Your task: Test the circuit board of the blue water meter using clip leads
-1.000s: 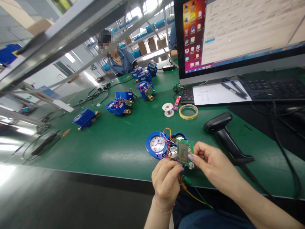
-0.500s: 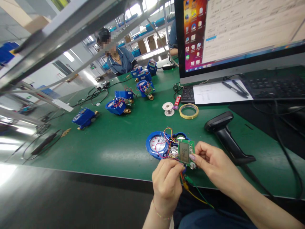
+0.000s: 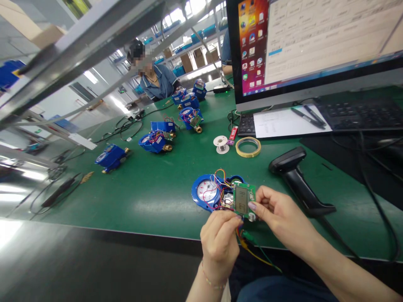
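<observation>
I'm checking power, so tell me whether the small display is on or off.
On. Dark characters show on the display, set in the green board by the right hand, though they are too blurred to read surely.

Pretty bright room, with the windows at the top blown out to plain white. The shiny green worktop (image 3: pixel 141 184) had a soft pale sheen across its middle, and the grey floor (image 3: pixel 63 260) glared hard at the left edge. Shadows were mild. Fine detail was kinda smeary, so the text on the big black-framed monitor (image 3: pixel 315 46) wasn't readable. Straight lines leaned and stretched toward the edges, wide-lens style, and the seated person's face was pixelated.
</observation>
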`<state>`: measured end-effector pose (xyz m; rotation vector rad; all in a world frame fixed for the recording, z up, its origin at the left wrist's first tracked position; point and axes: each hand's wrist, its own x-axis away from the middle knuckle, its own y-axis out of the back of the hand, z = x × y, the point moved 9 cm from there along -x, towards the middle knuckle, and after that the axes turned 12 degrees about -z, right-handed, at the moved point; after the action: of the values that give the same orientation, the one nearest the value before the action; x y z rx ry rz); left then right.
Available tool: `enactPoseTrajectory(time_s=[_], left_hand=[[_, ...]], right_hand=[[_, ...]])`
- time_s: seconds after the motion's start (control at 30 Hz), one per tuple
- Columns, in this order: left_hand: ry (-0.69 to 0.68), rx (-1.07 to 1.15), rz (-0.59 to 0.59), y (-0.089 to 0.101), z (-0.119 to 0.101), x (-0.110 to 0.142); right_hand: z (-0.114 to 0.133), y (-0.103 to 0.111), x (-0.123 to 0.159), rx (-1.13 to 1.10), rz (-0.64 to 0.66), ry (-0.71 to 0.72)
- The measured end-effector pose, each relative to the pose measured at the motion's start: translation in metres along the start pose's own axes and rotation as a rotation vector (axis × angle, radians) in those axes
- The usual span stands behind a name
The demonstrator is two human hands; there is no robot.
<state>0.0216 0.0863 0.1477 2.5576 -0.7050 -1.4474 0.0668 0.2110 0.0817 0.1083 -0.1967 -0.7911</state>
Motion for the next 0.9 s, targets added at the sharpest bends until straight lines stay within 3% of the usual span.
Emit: enactPoseTrajectory(time_s=[0.27,0.53,0.73,0.9], left_hand=[[-0.017,0.012,0.042,-0.0013,0.0012,-0.0045],[-0.06,-0.156,0.054,-0.0062,-0.0083,0.0014],[0.0,-0.029,0.045,-0.0028,-0.0015,0.0007],[-0.052,-0.075,0.042,-0.0026,-0.0048,0.0026]], right_hand=[[0.0023,0.0013,0.001,0.023,-0.002,0.034],[0.005,0.0057,0.0013,0.043,-0.03,0.054],[0.0017,0.0043,0.0011,0.013,-0.005,0.023],[-0.0026,0.0017,0.0012,-0.039,0.017,-0.007]])
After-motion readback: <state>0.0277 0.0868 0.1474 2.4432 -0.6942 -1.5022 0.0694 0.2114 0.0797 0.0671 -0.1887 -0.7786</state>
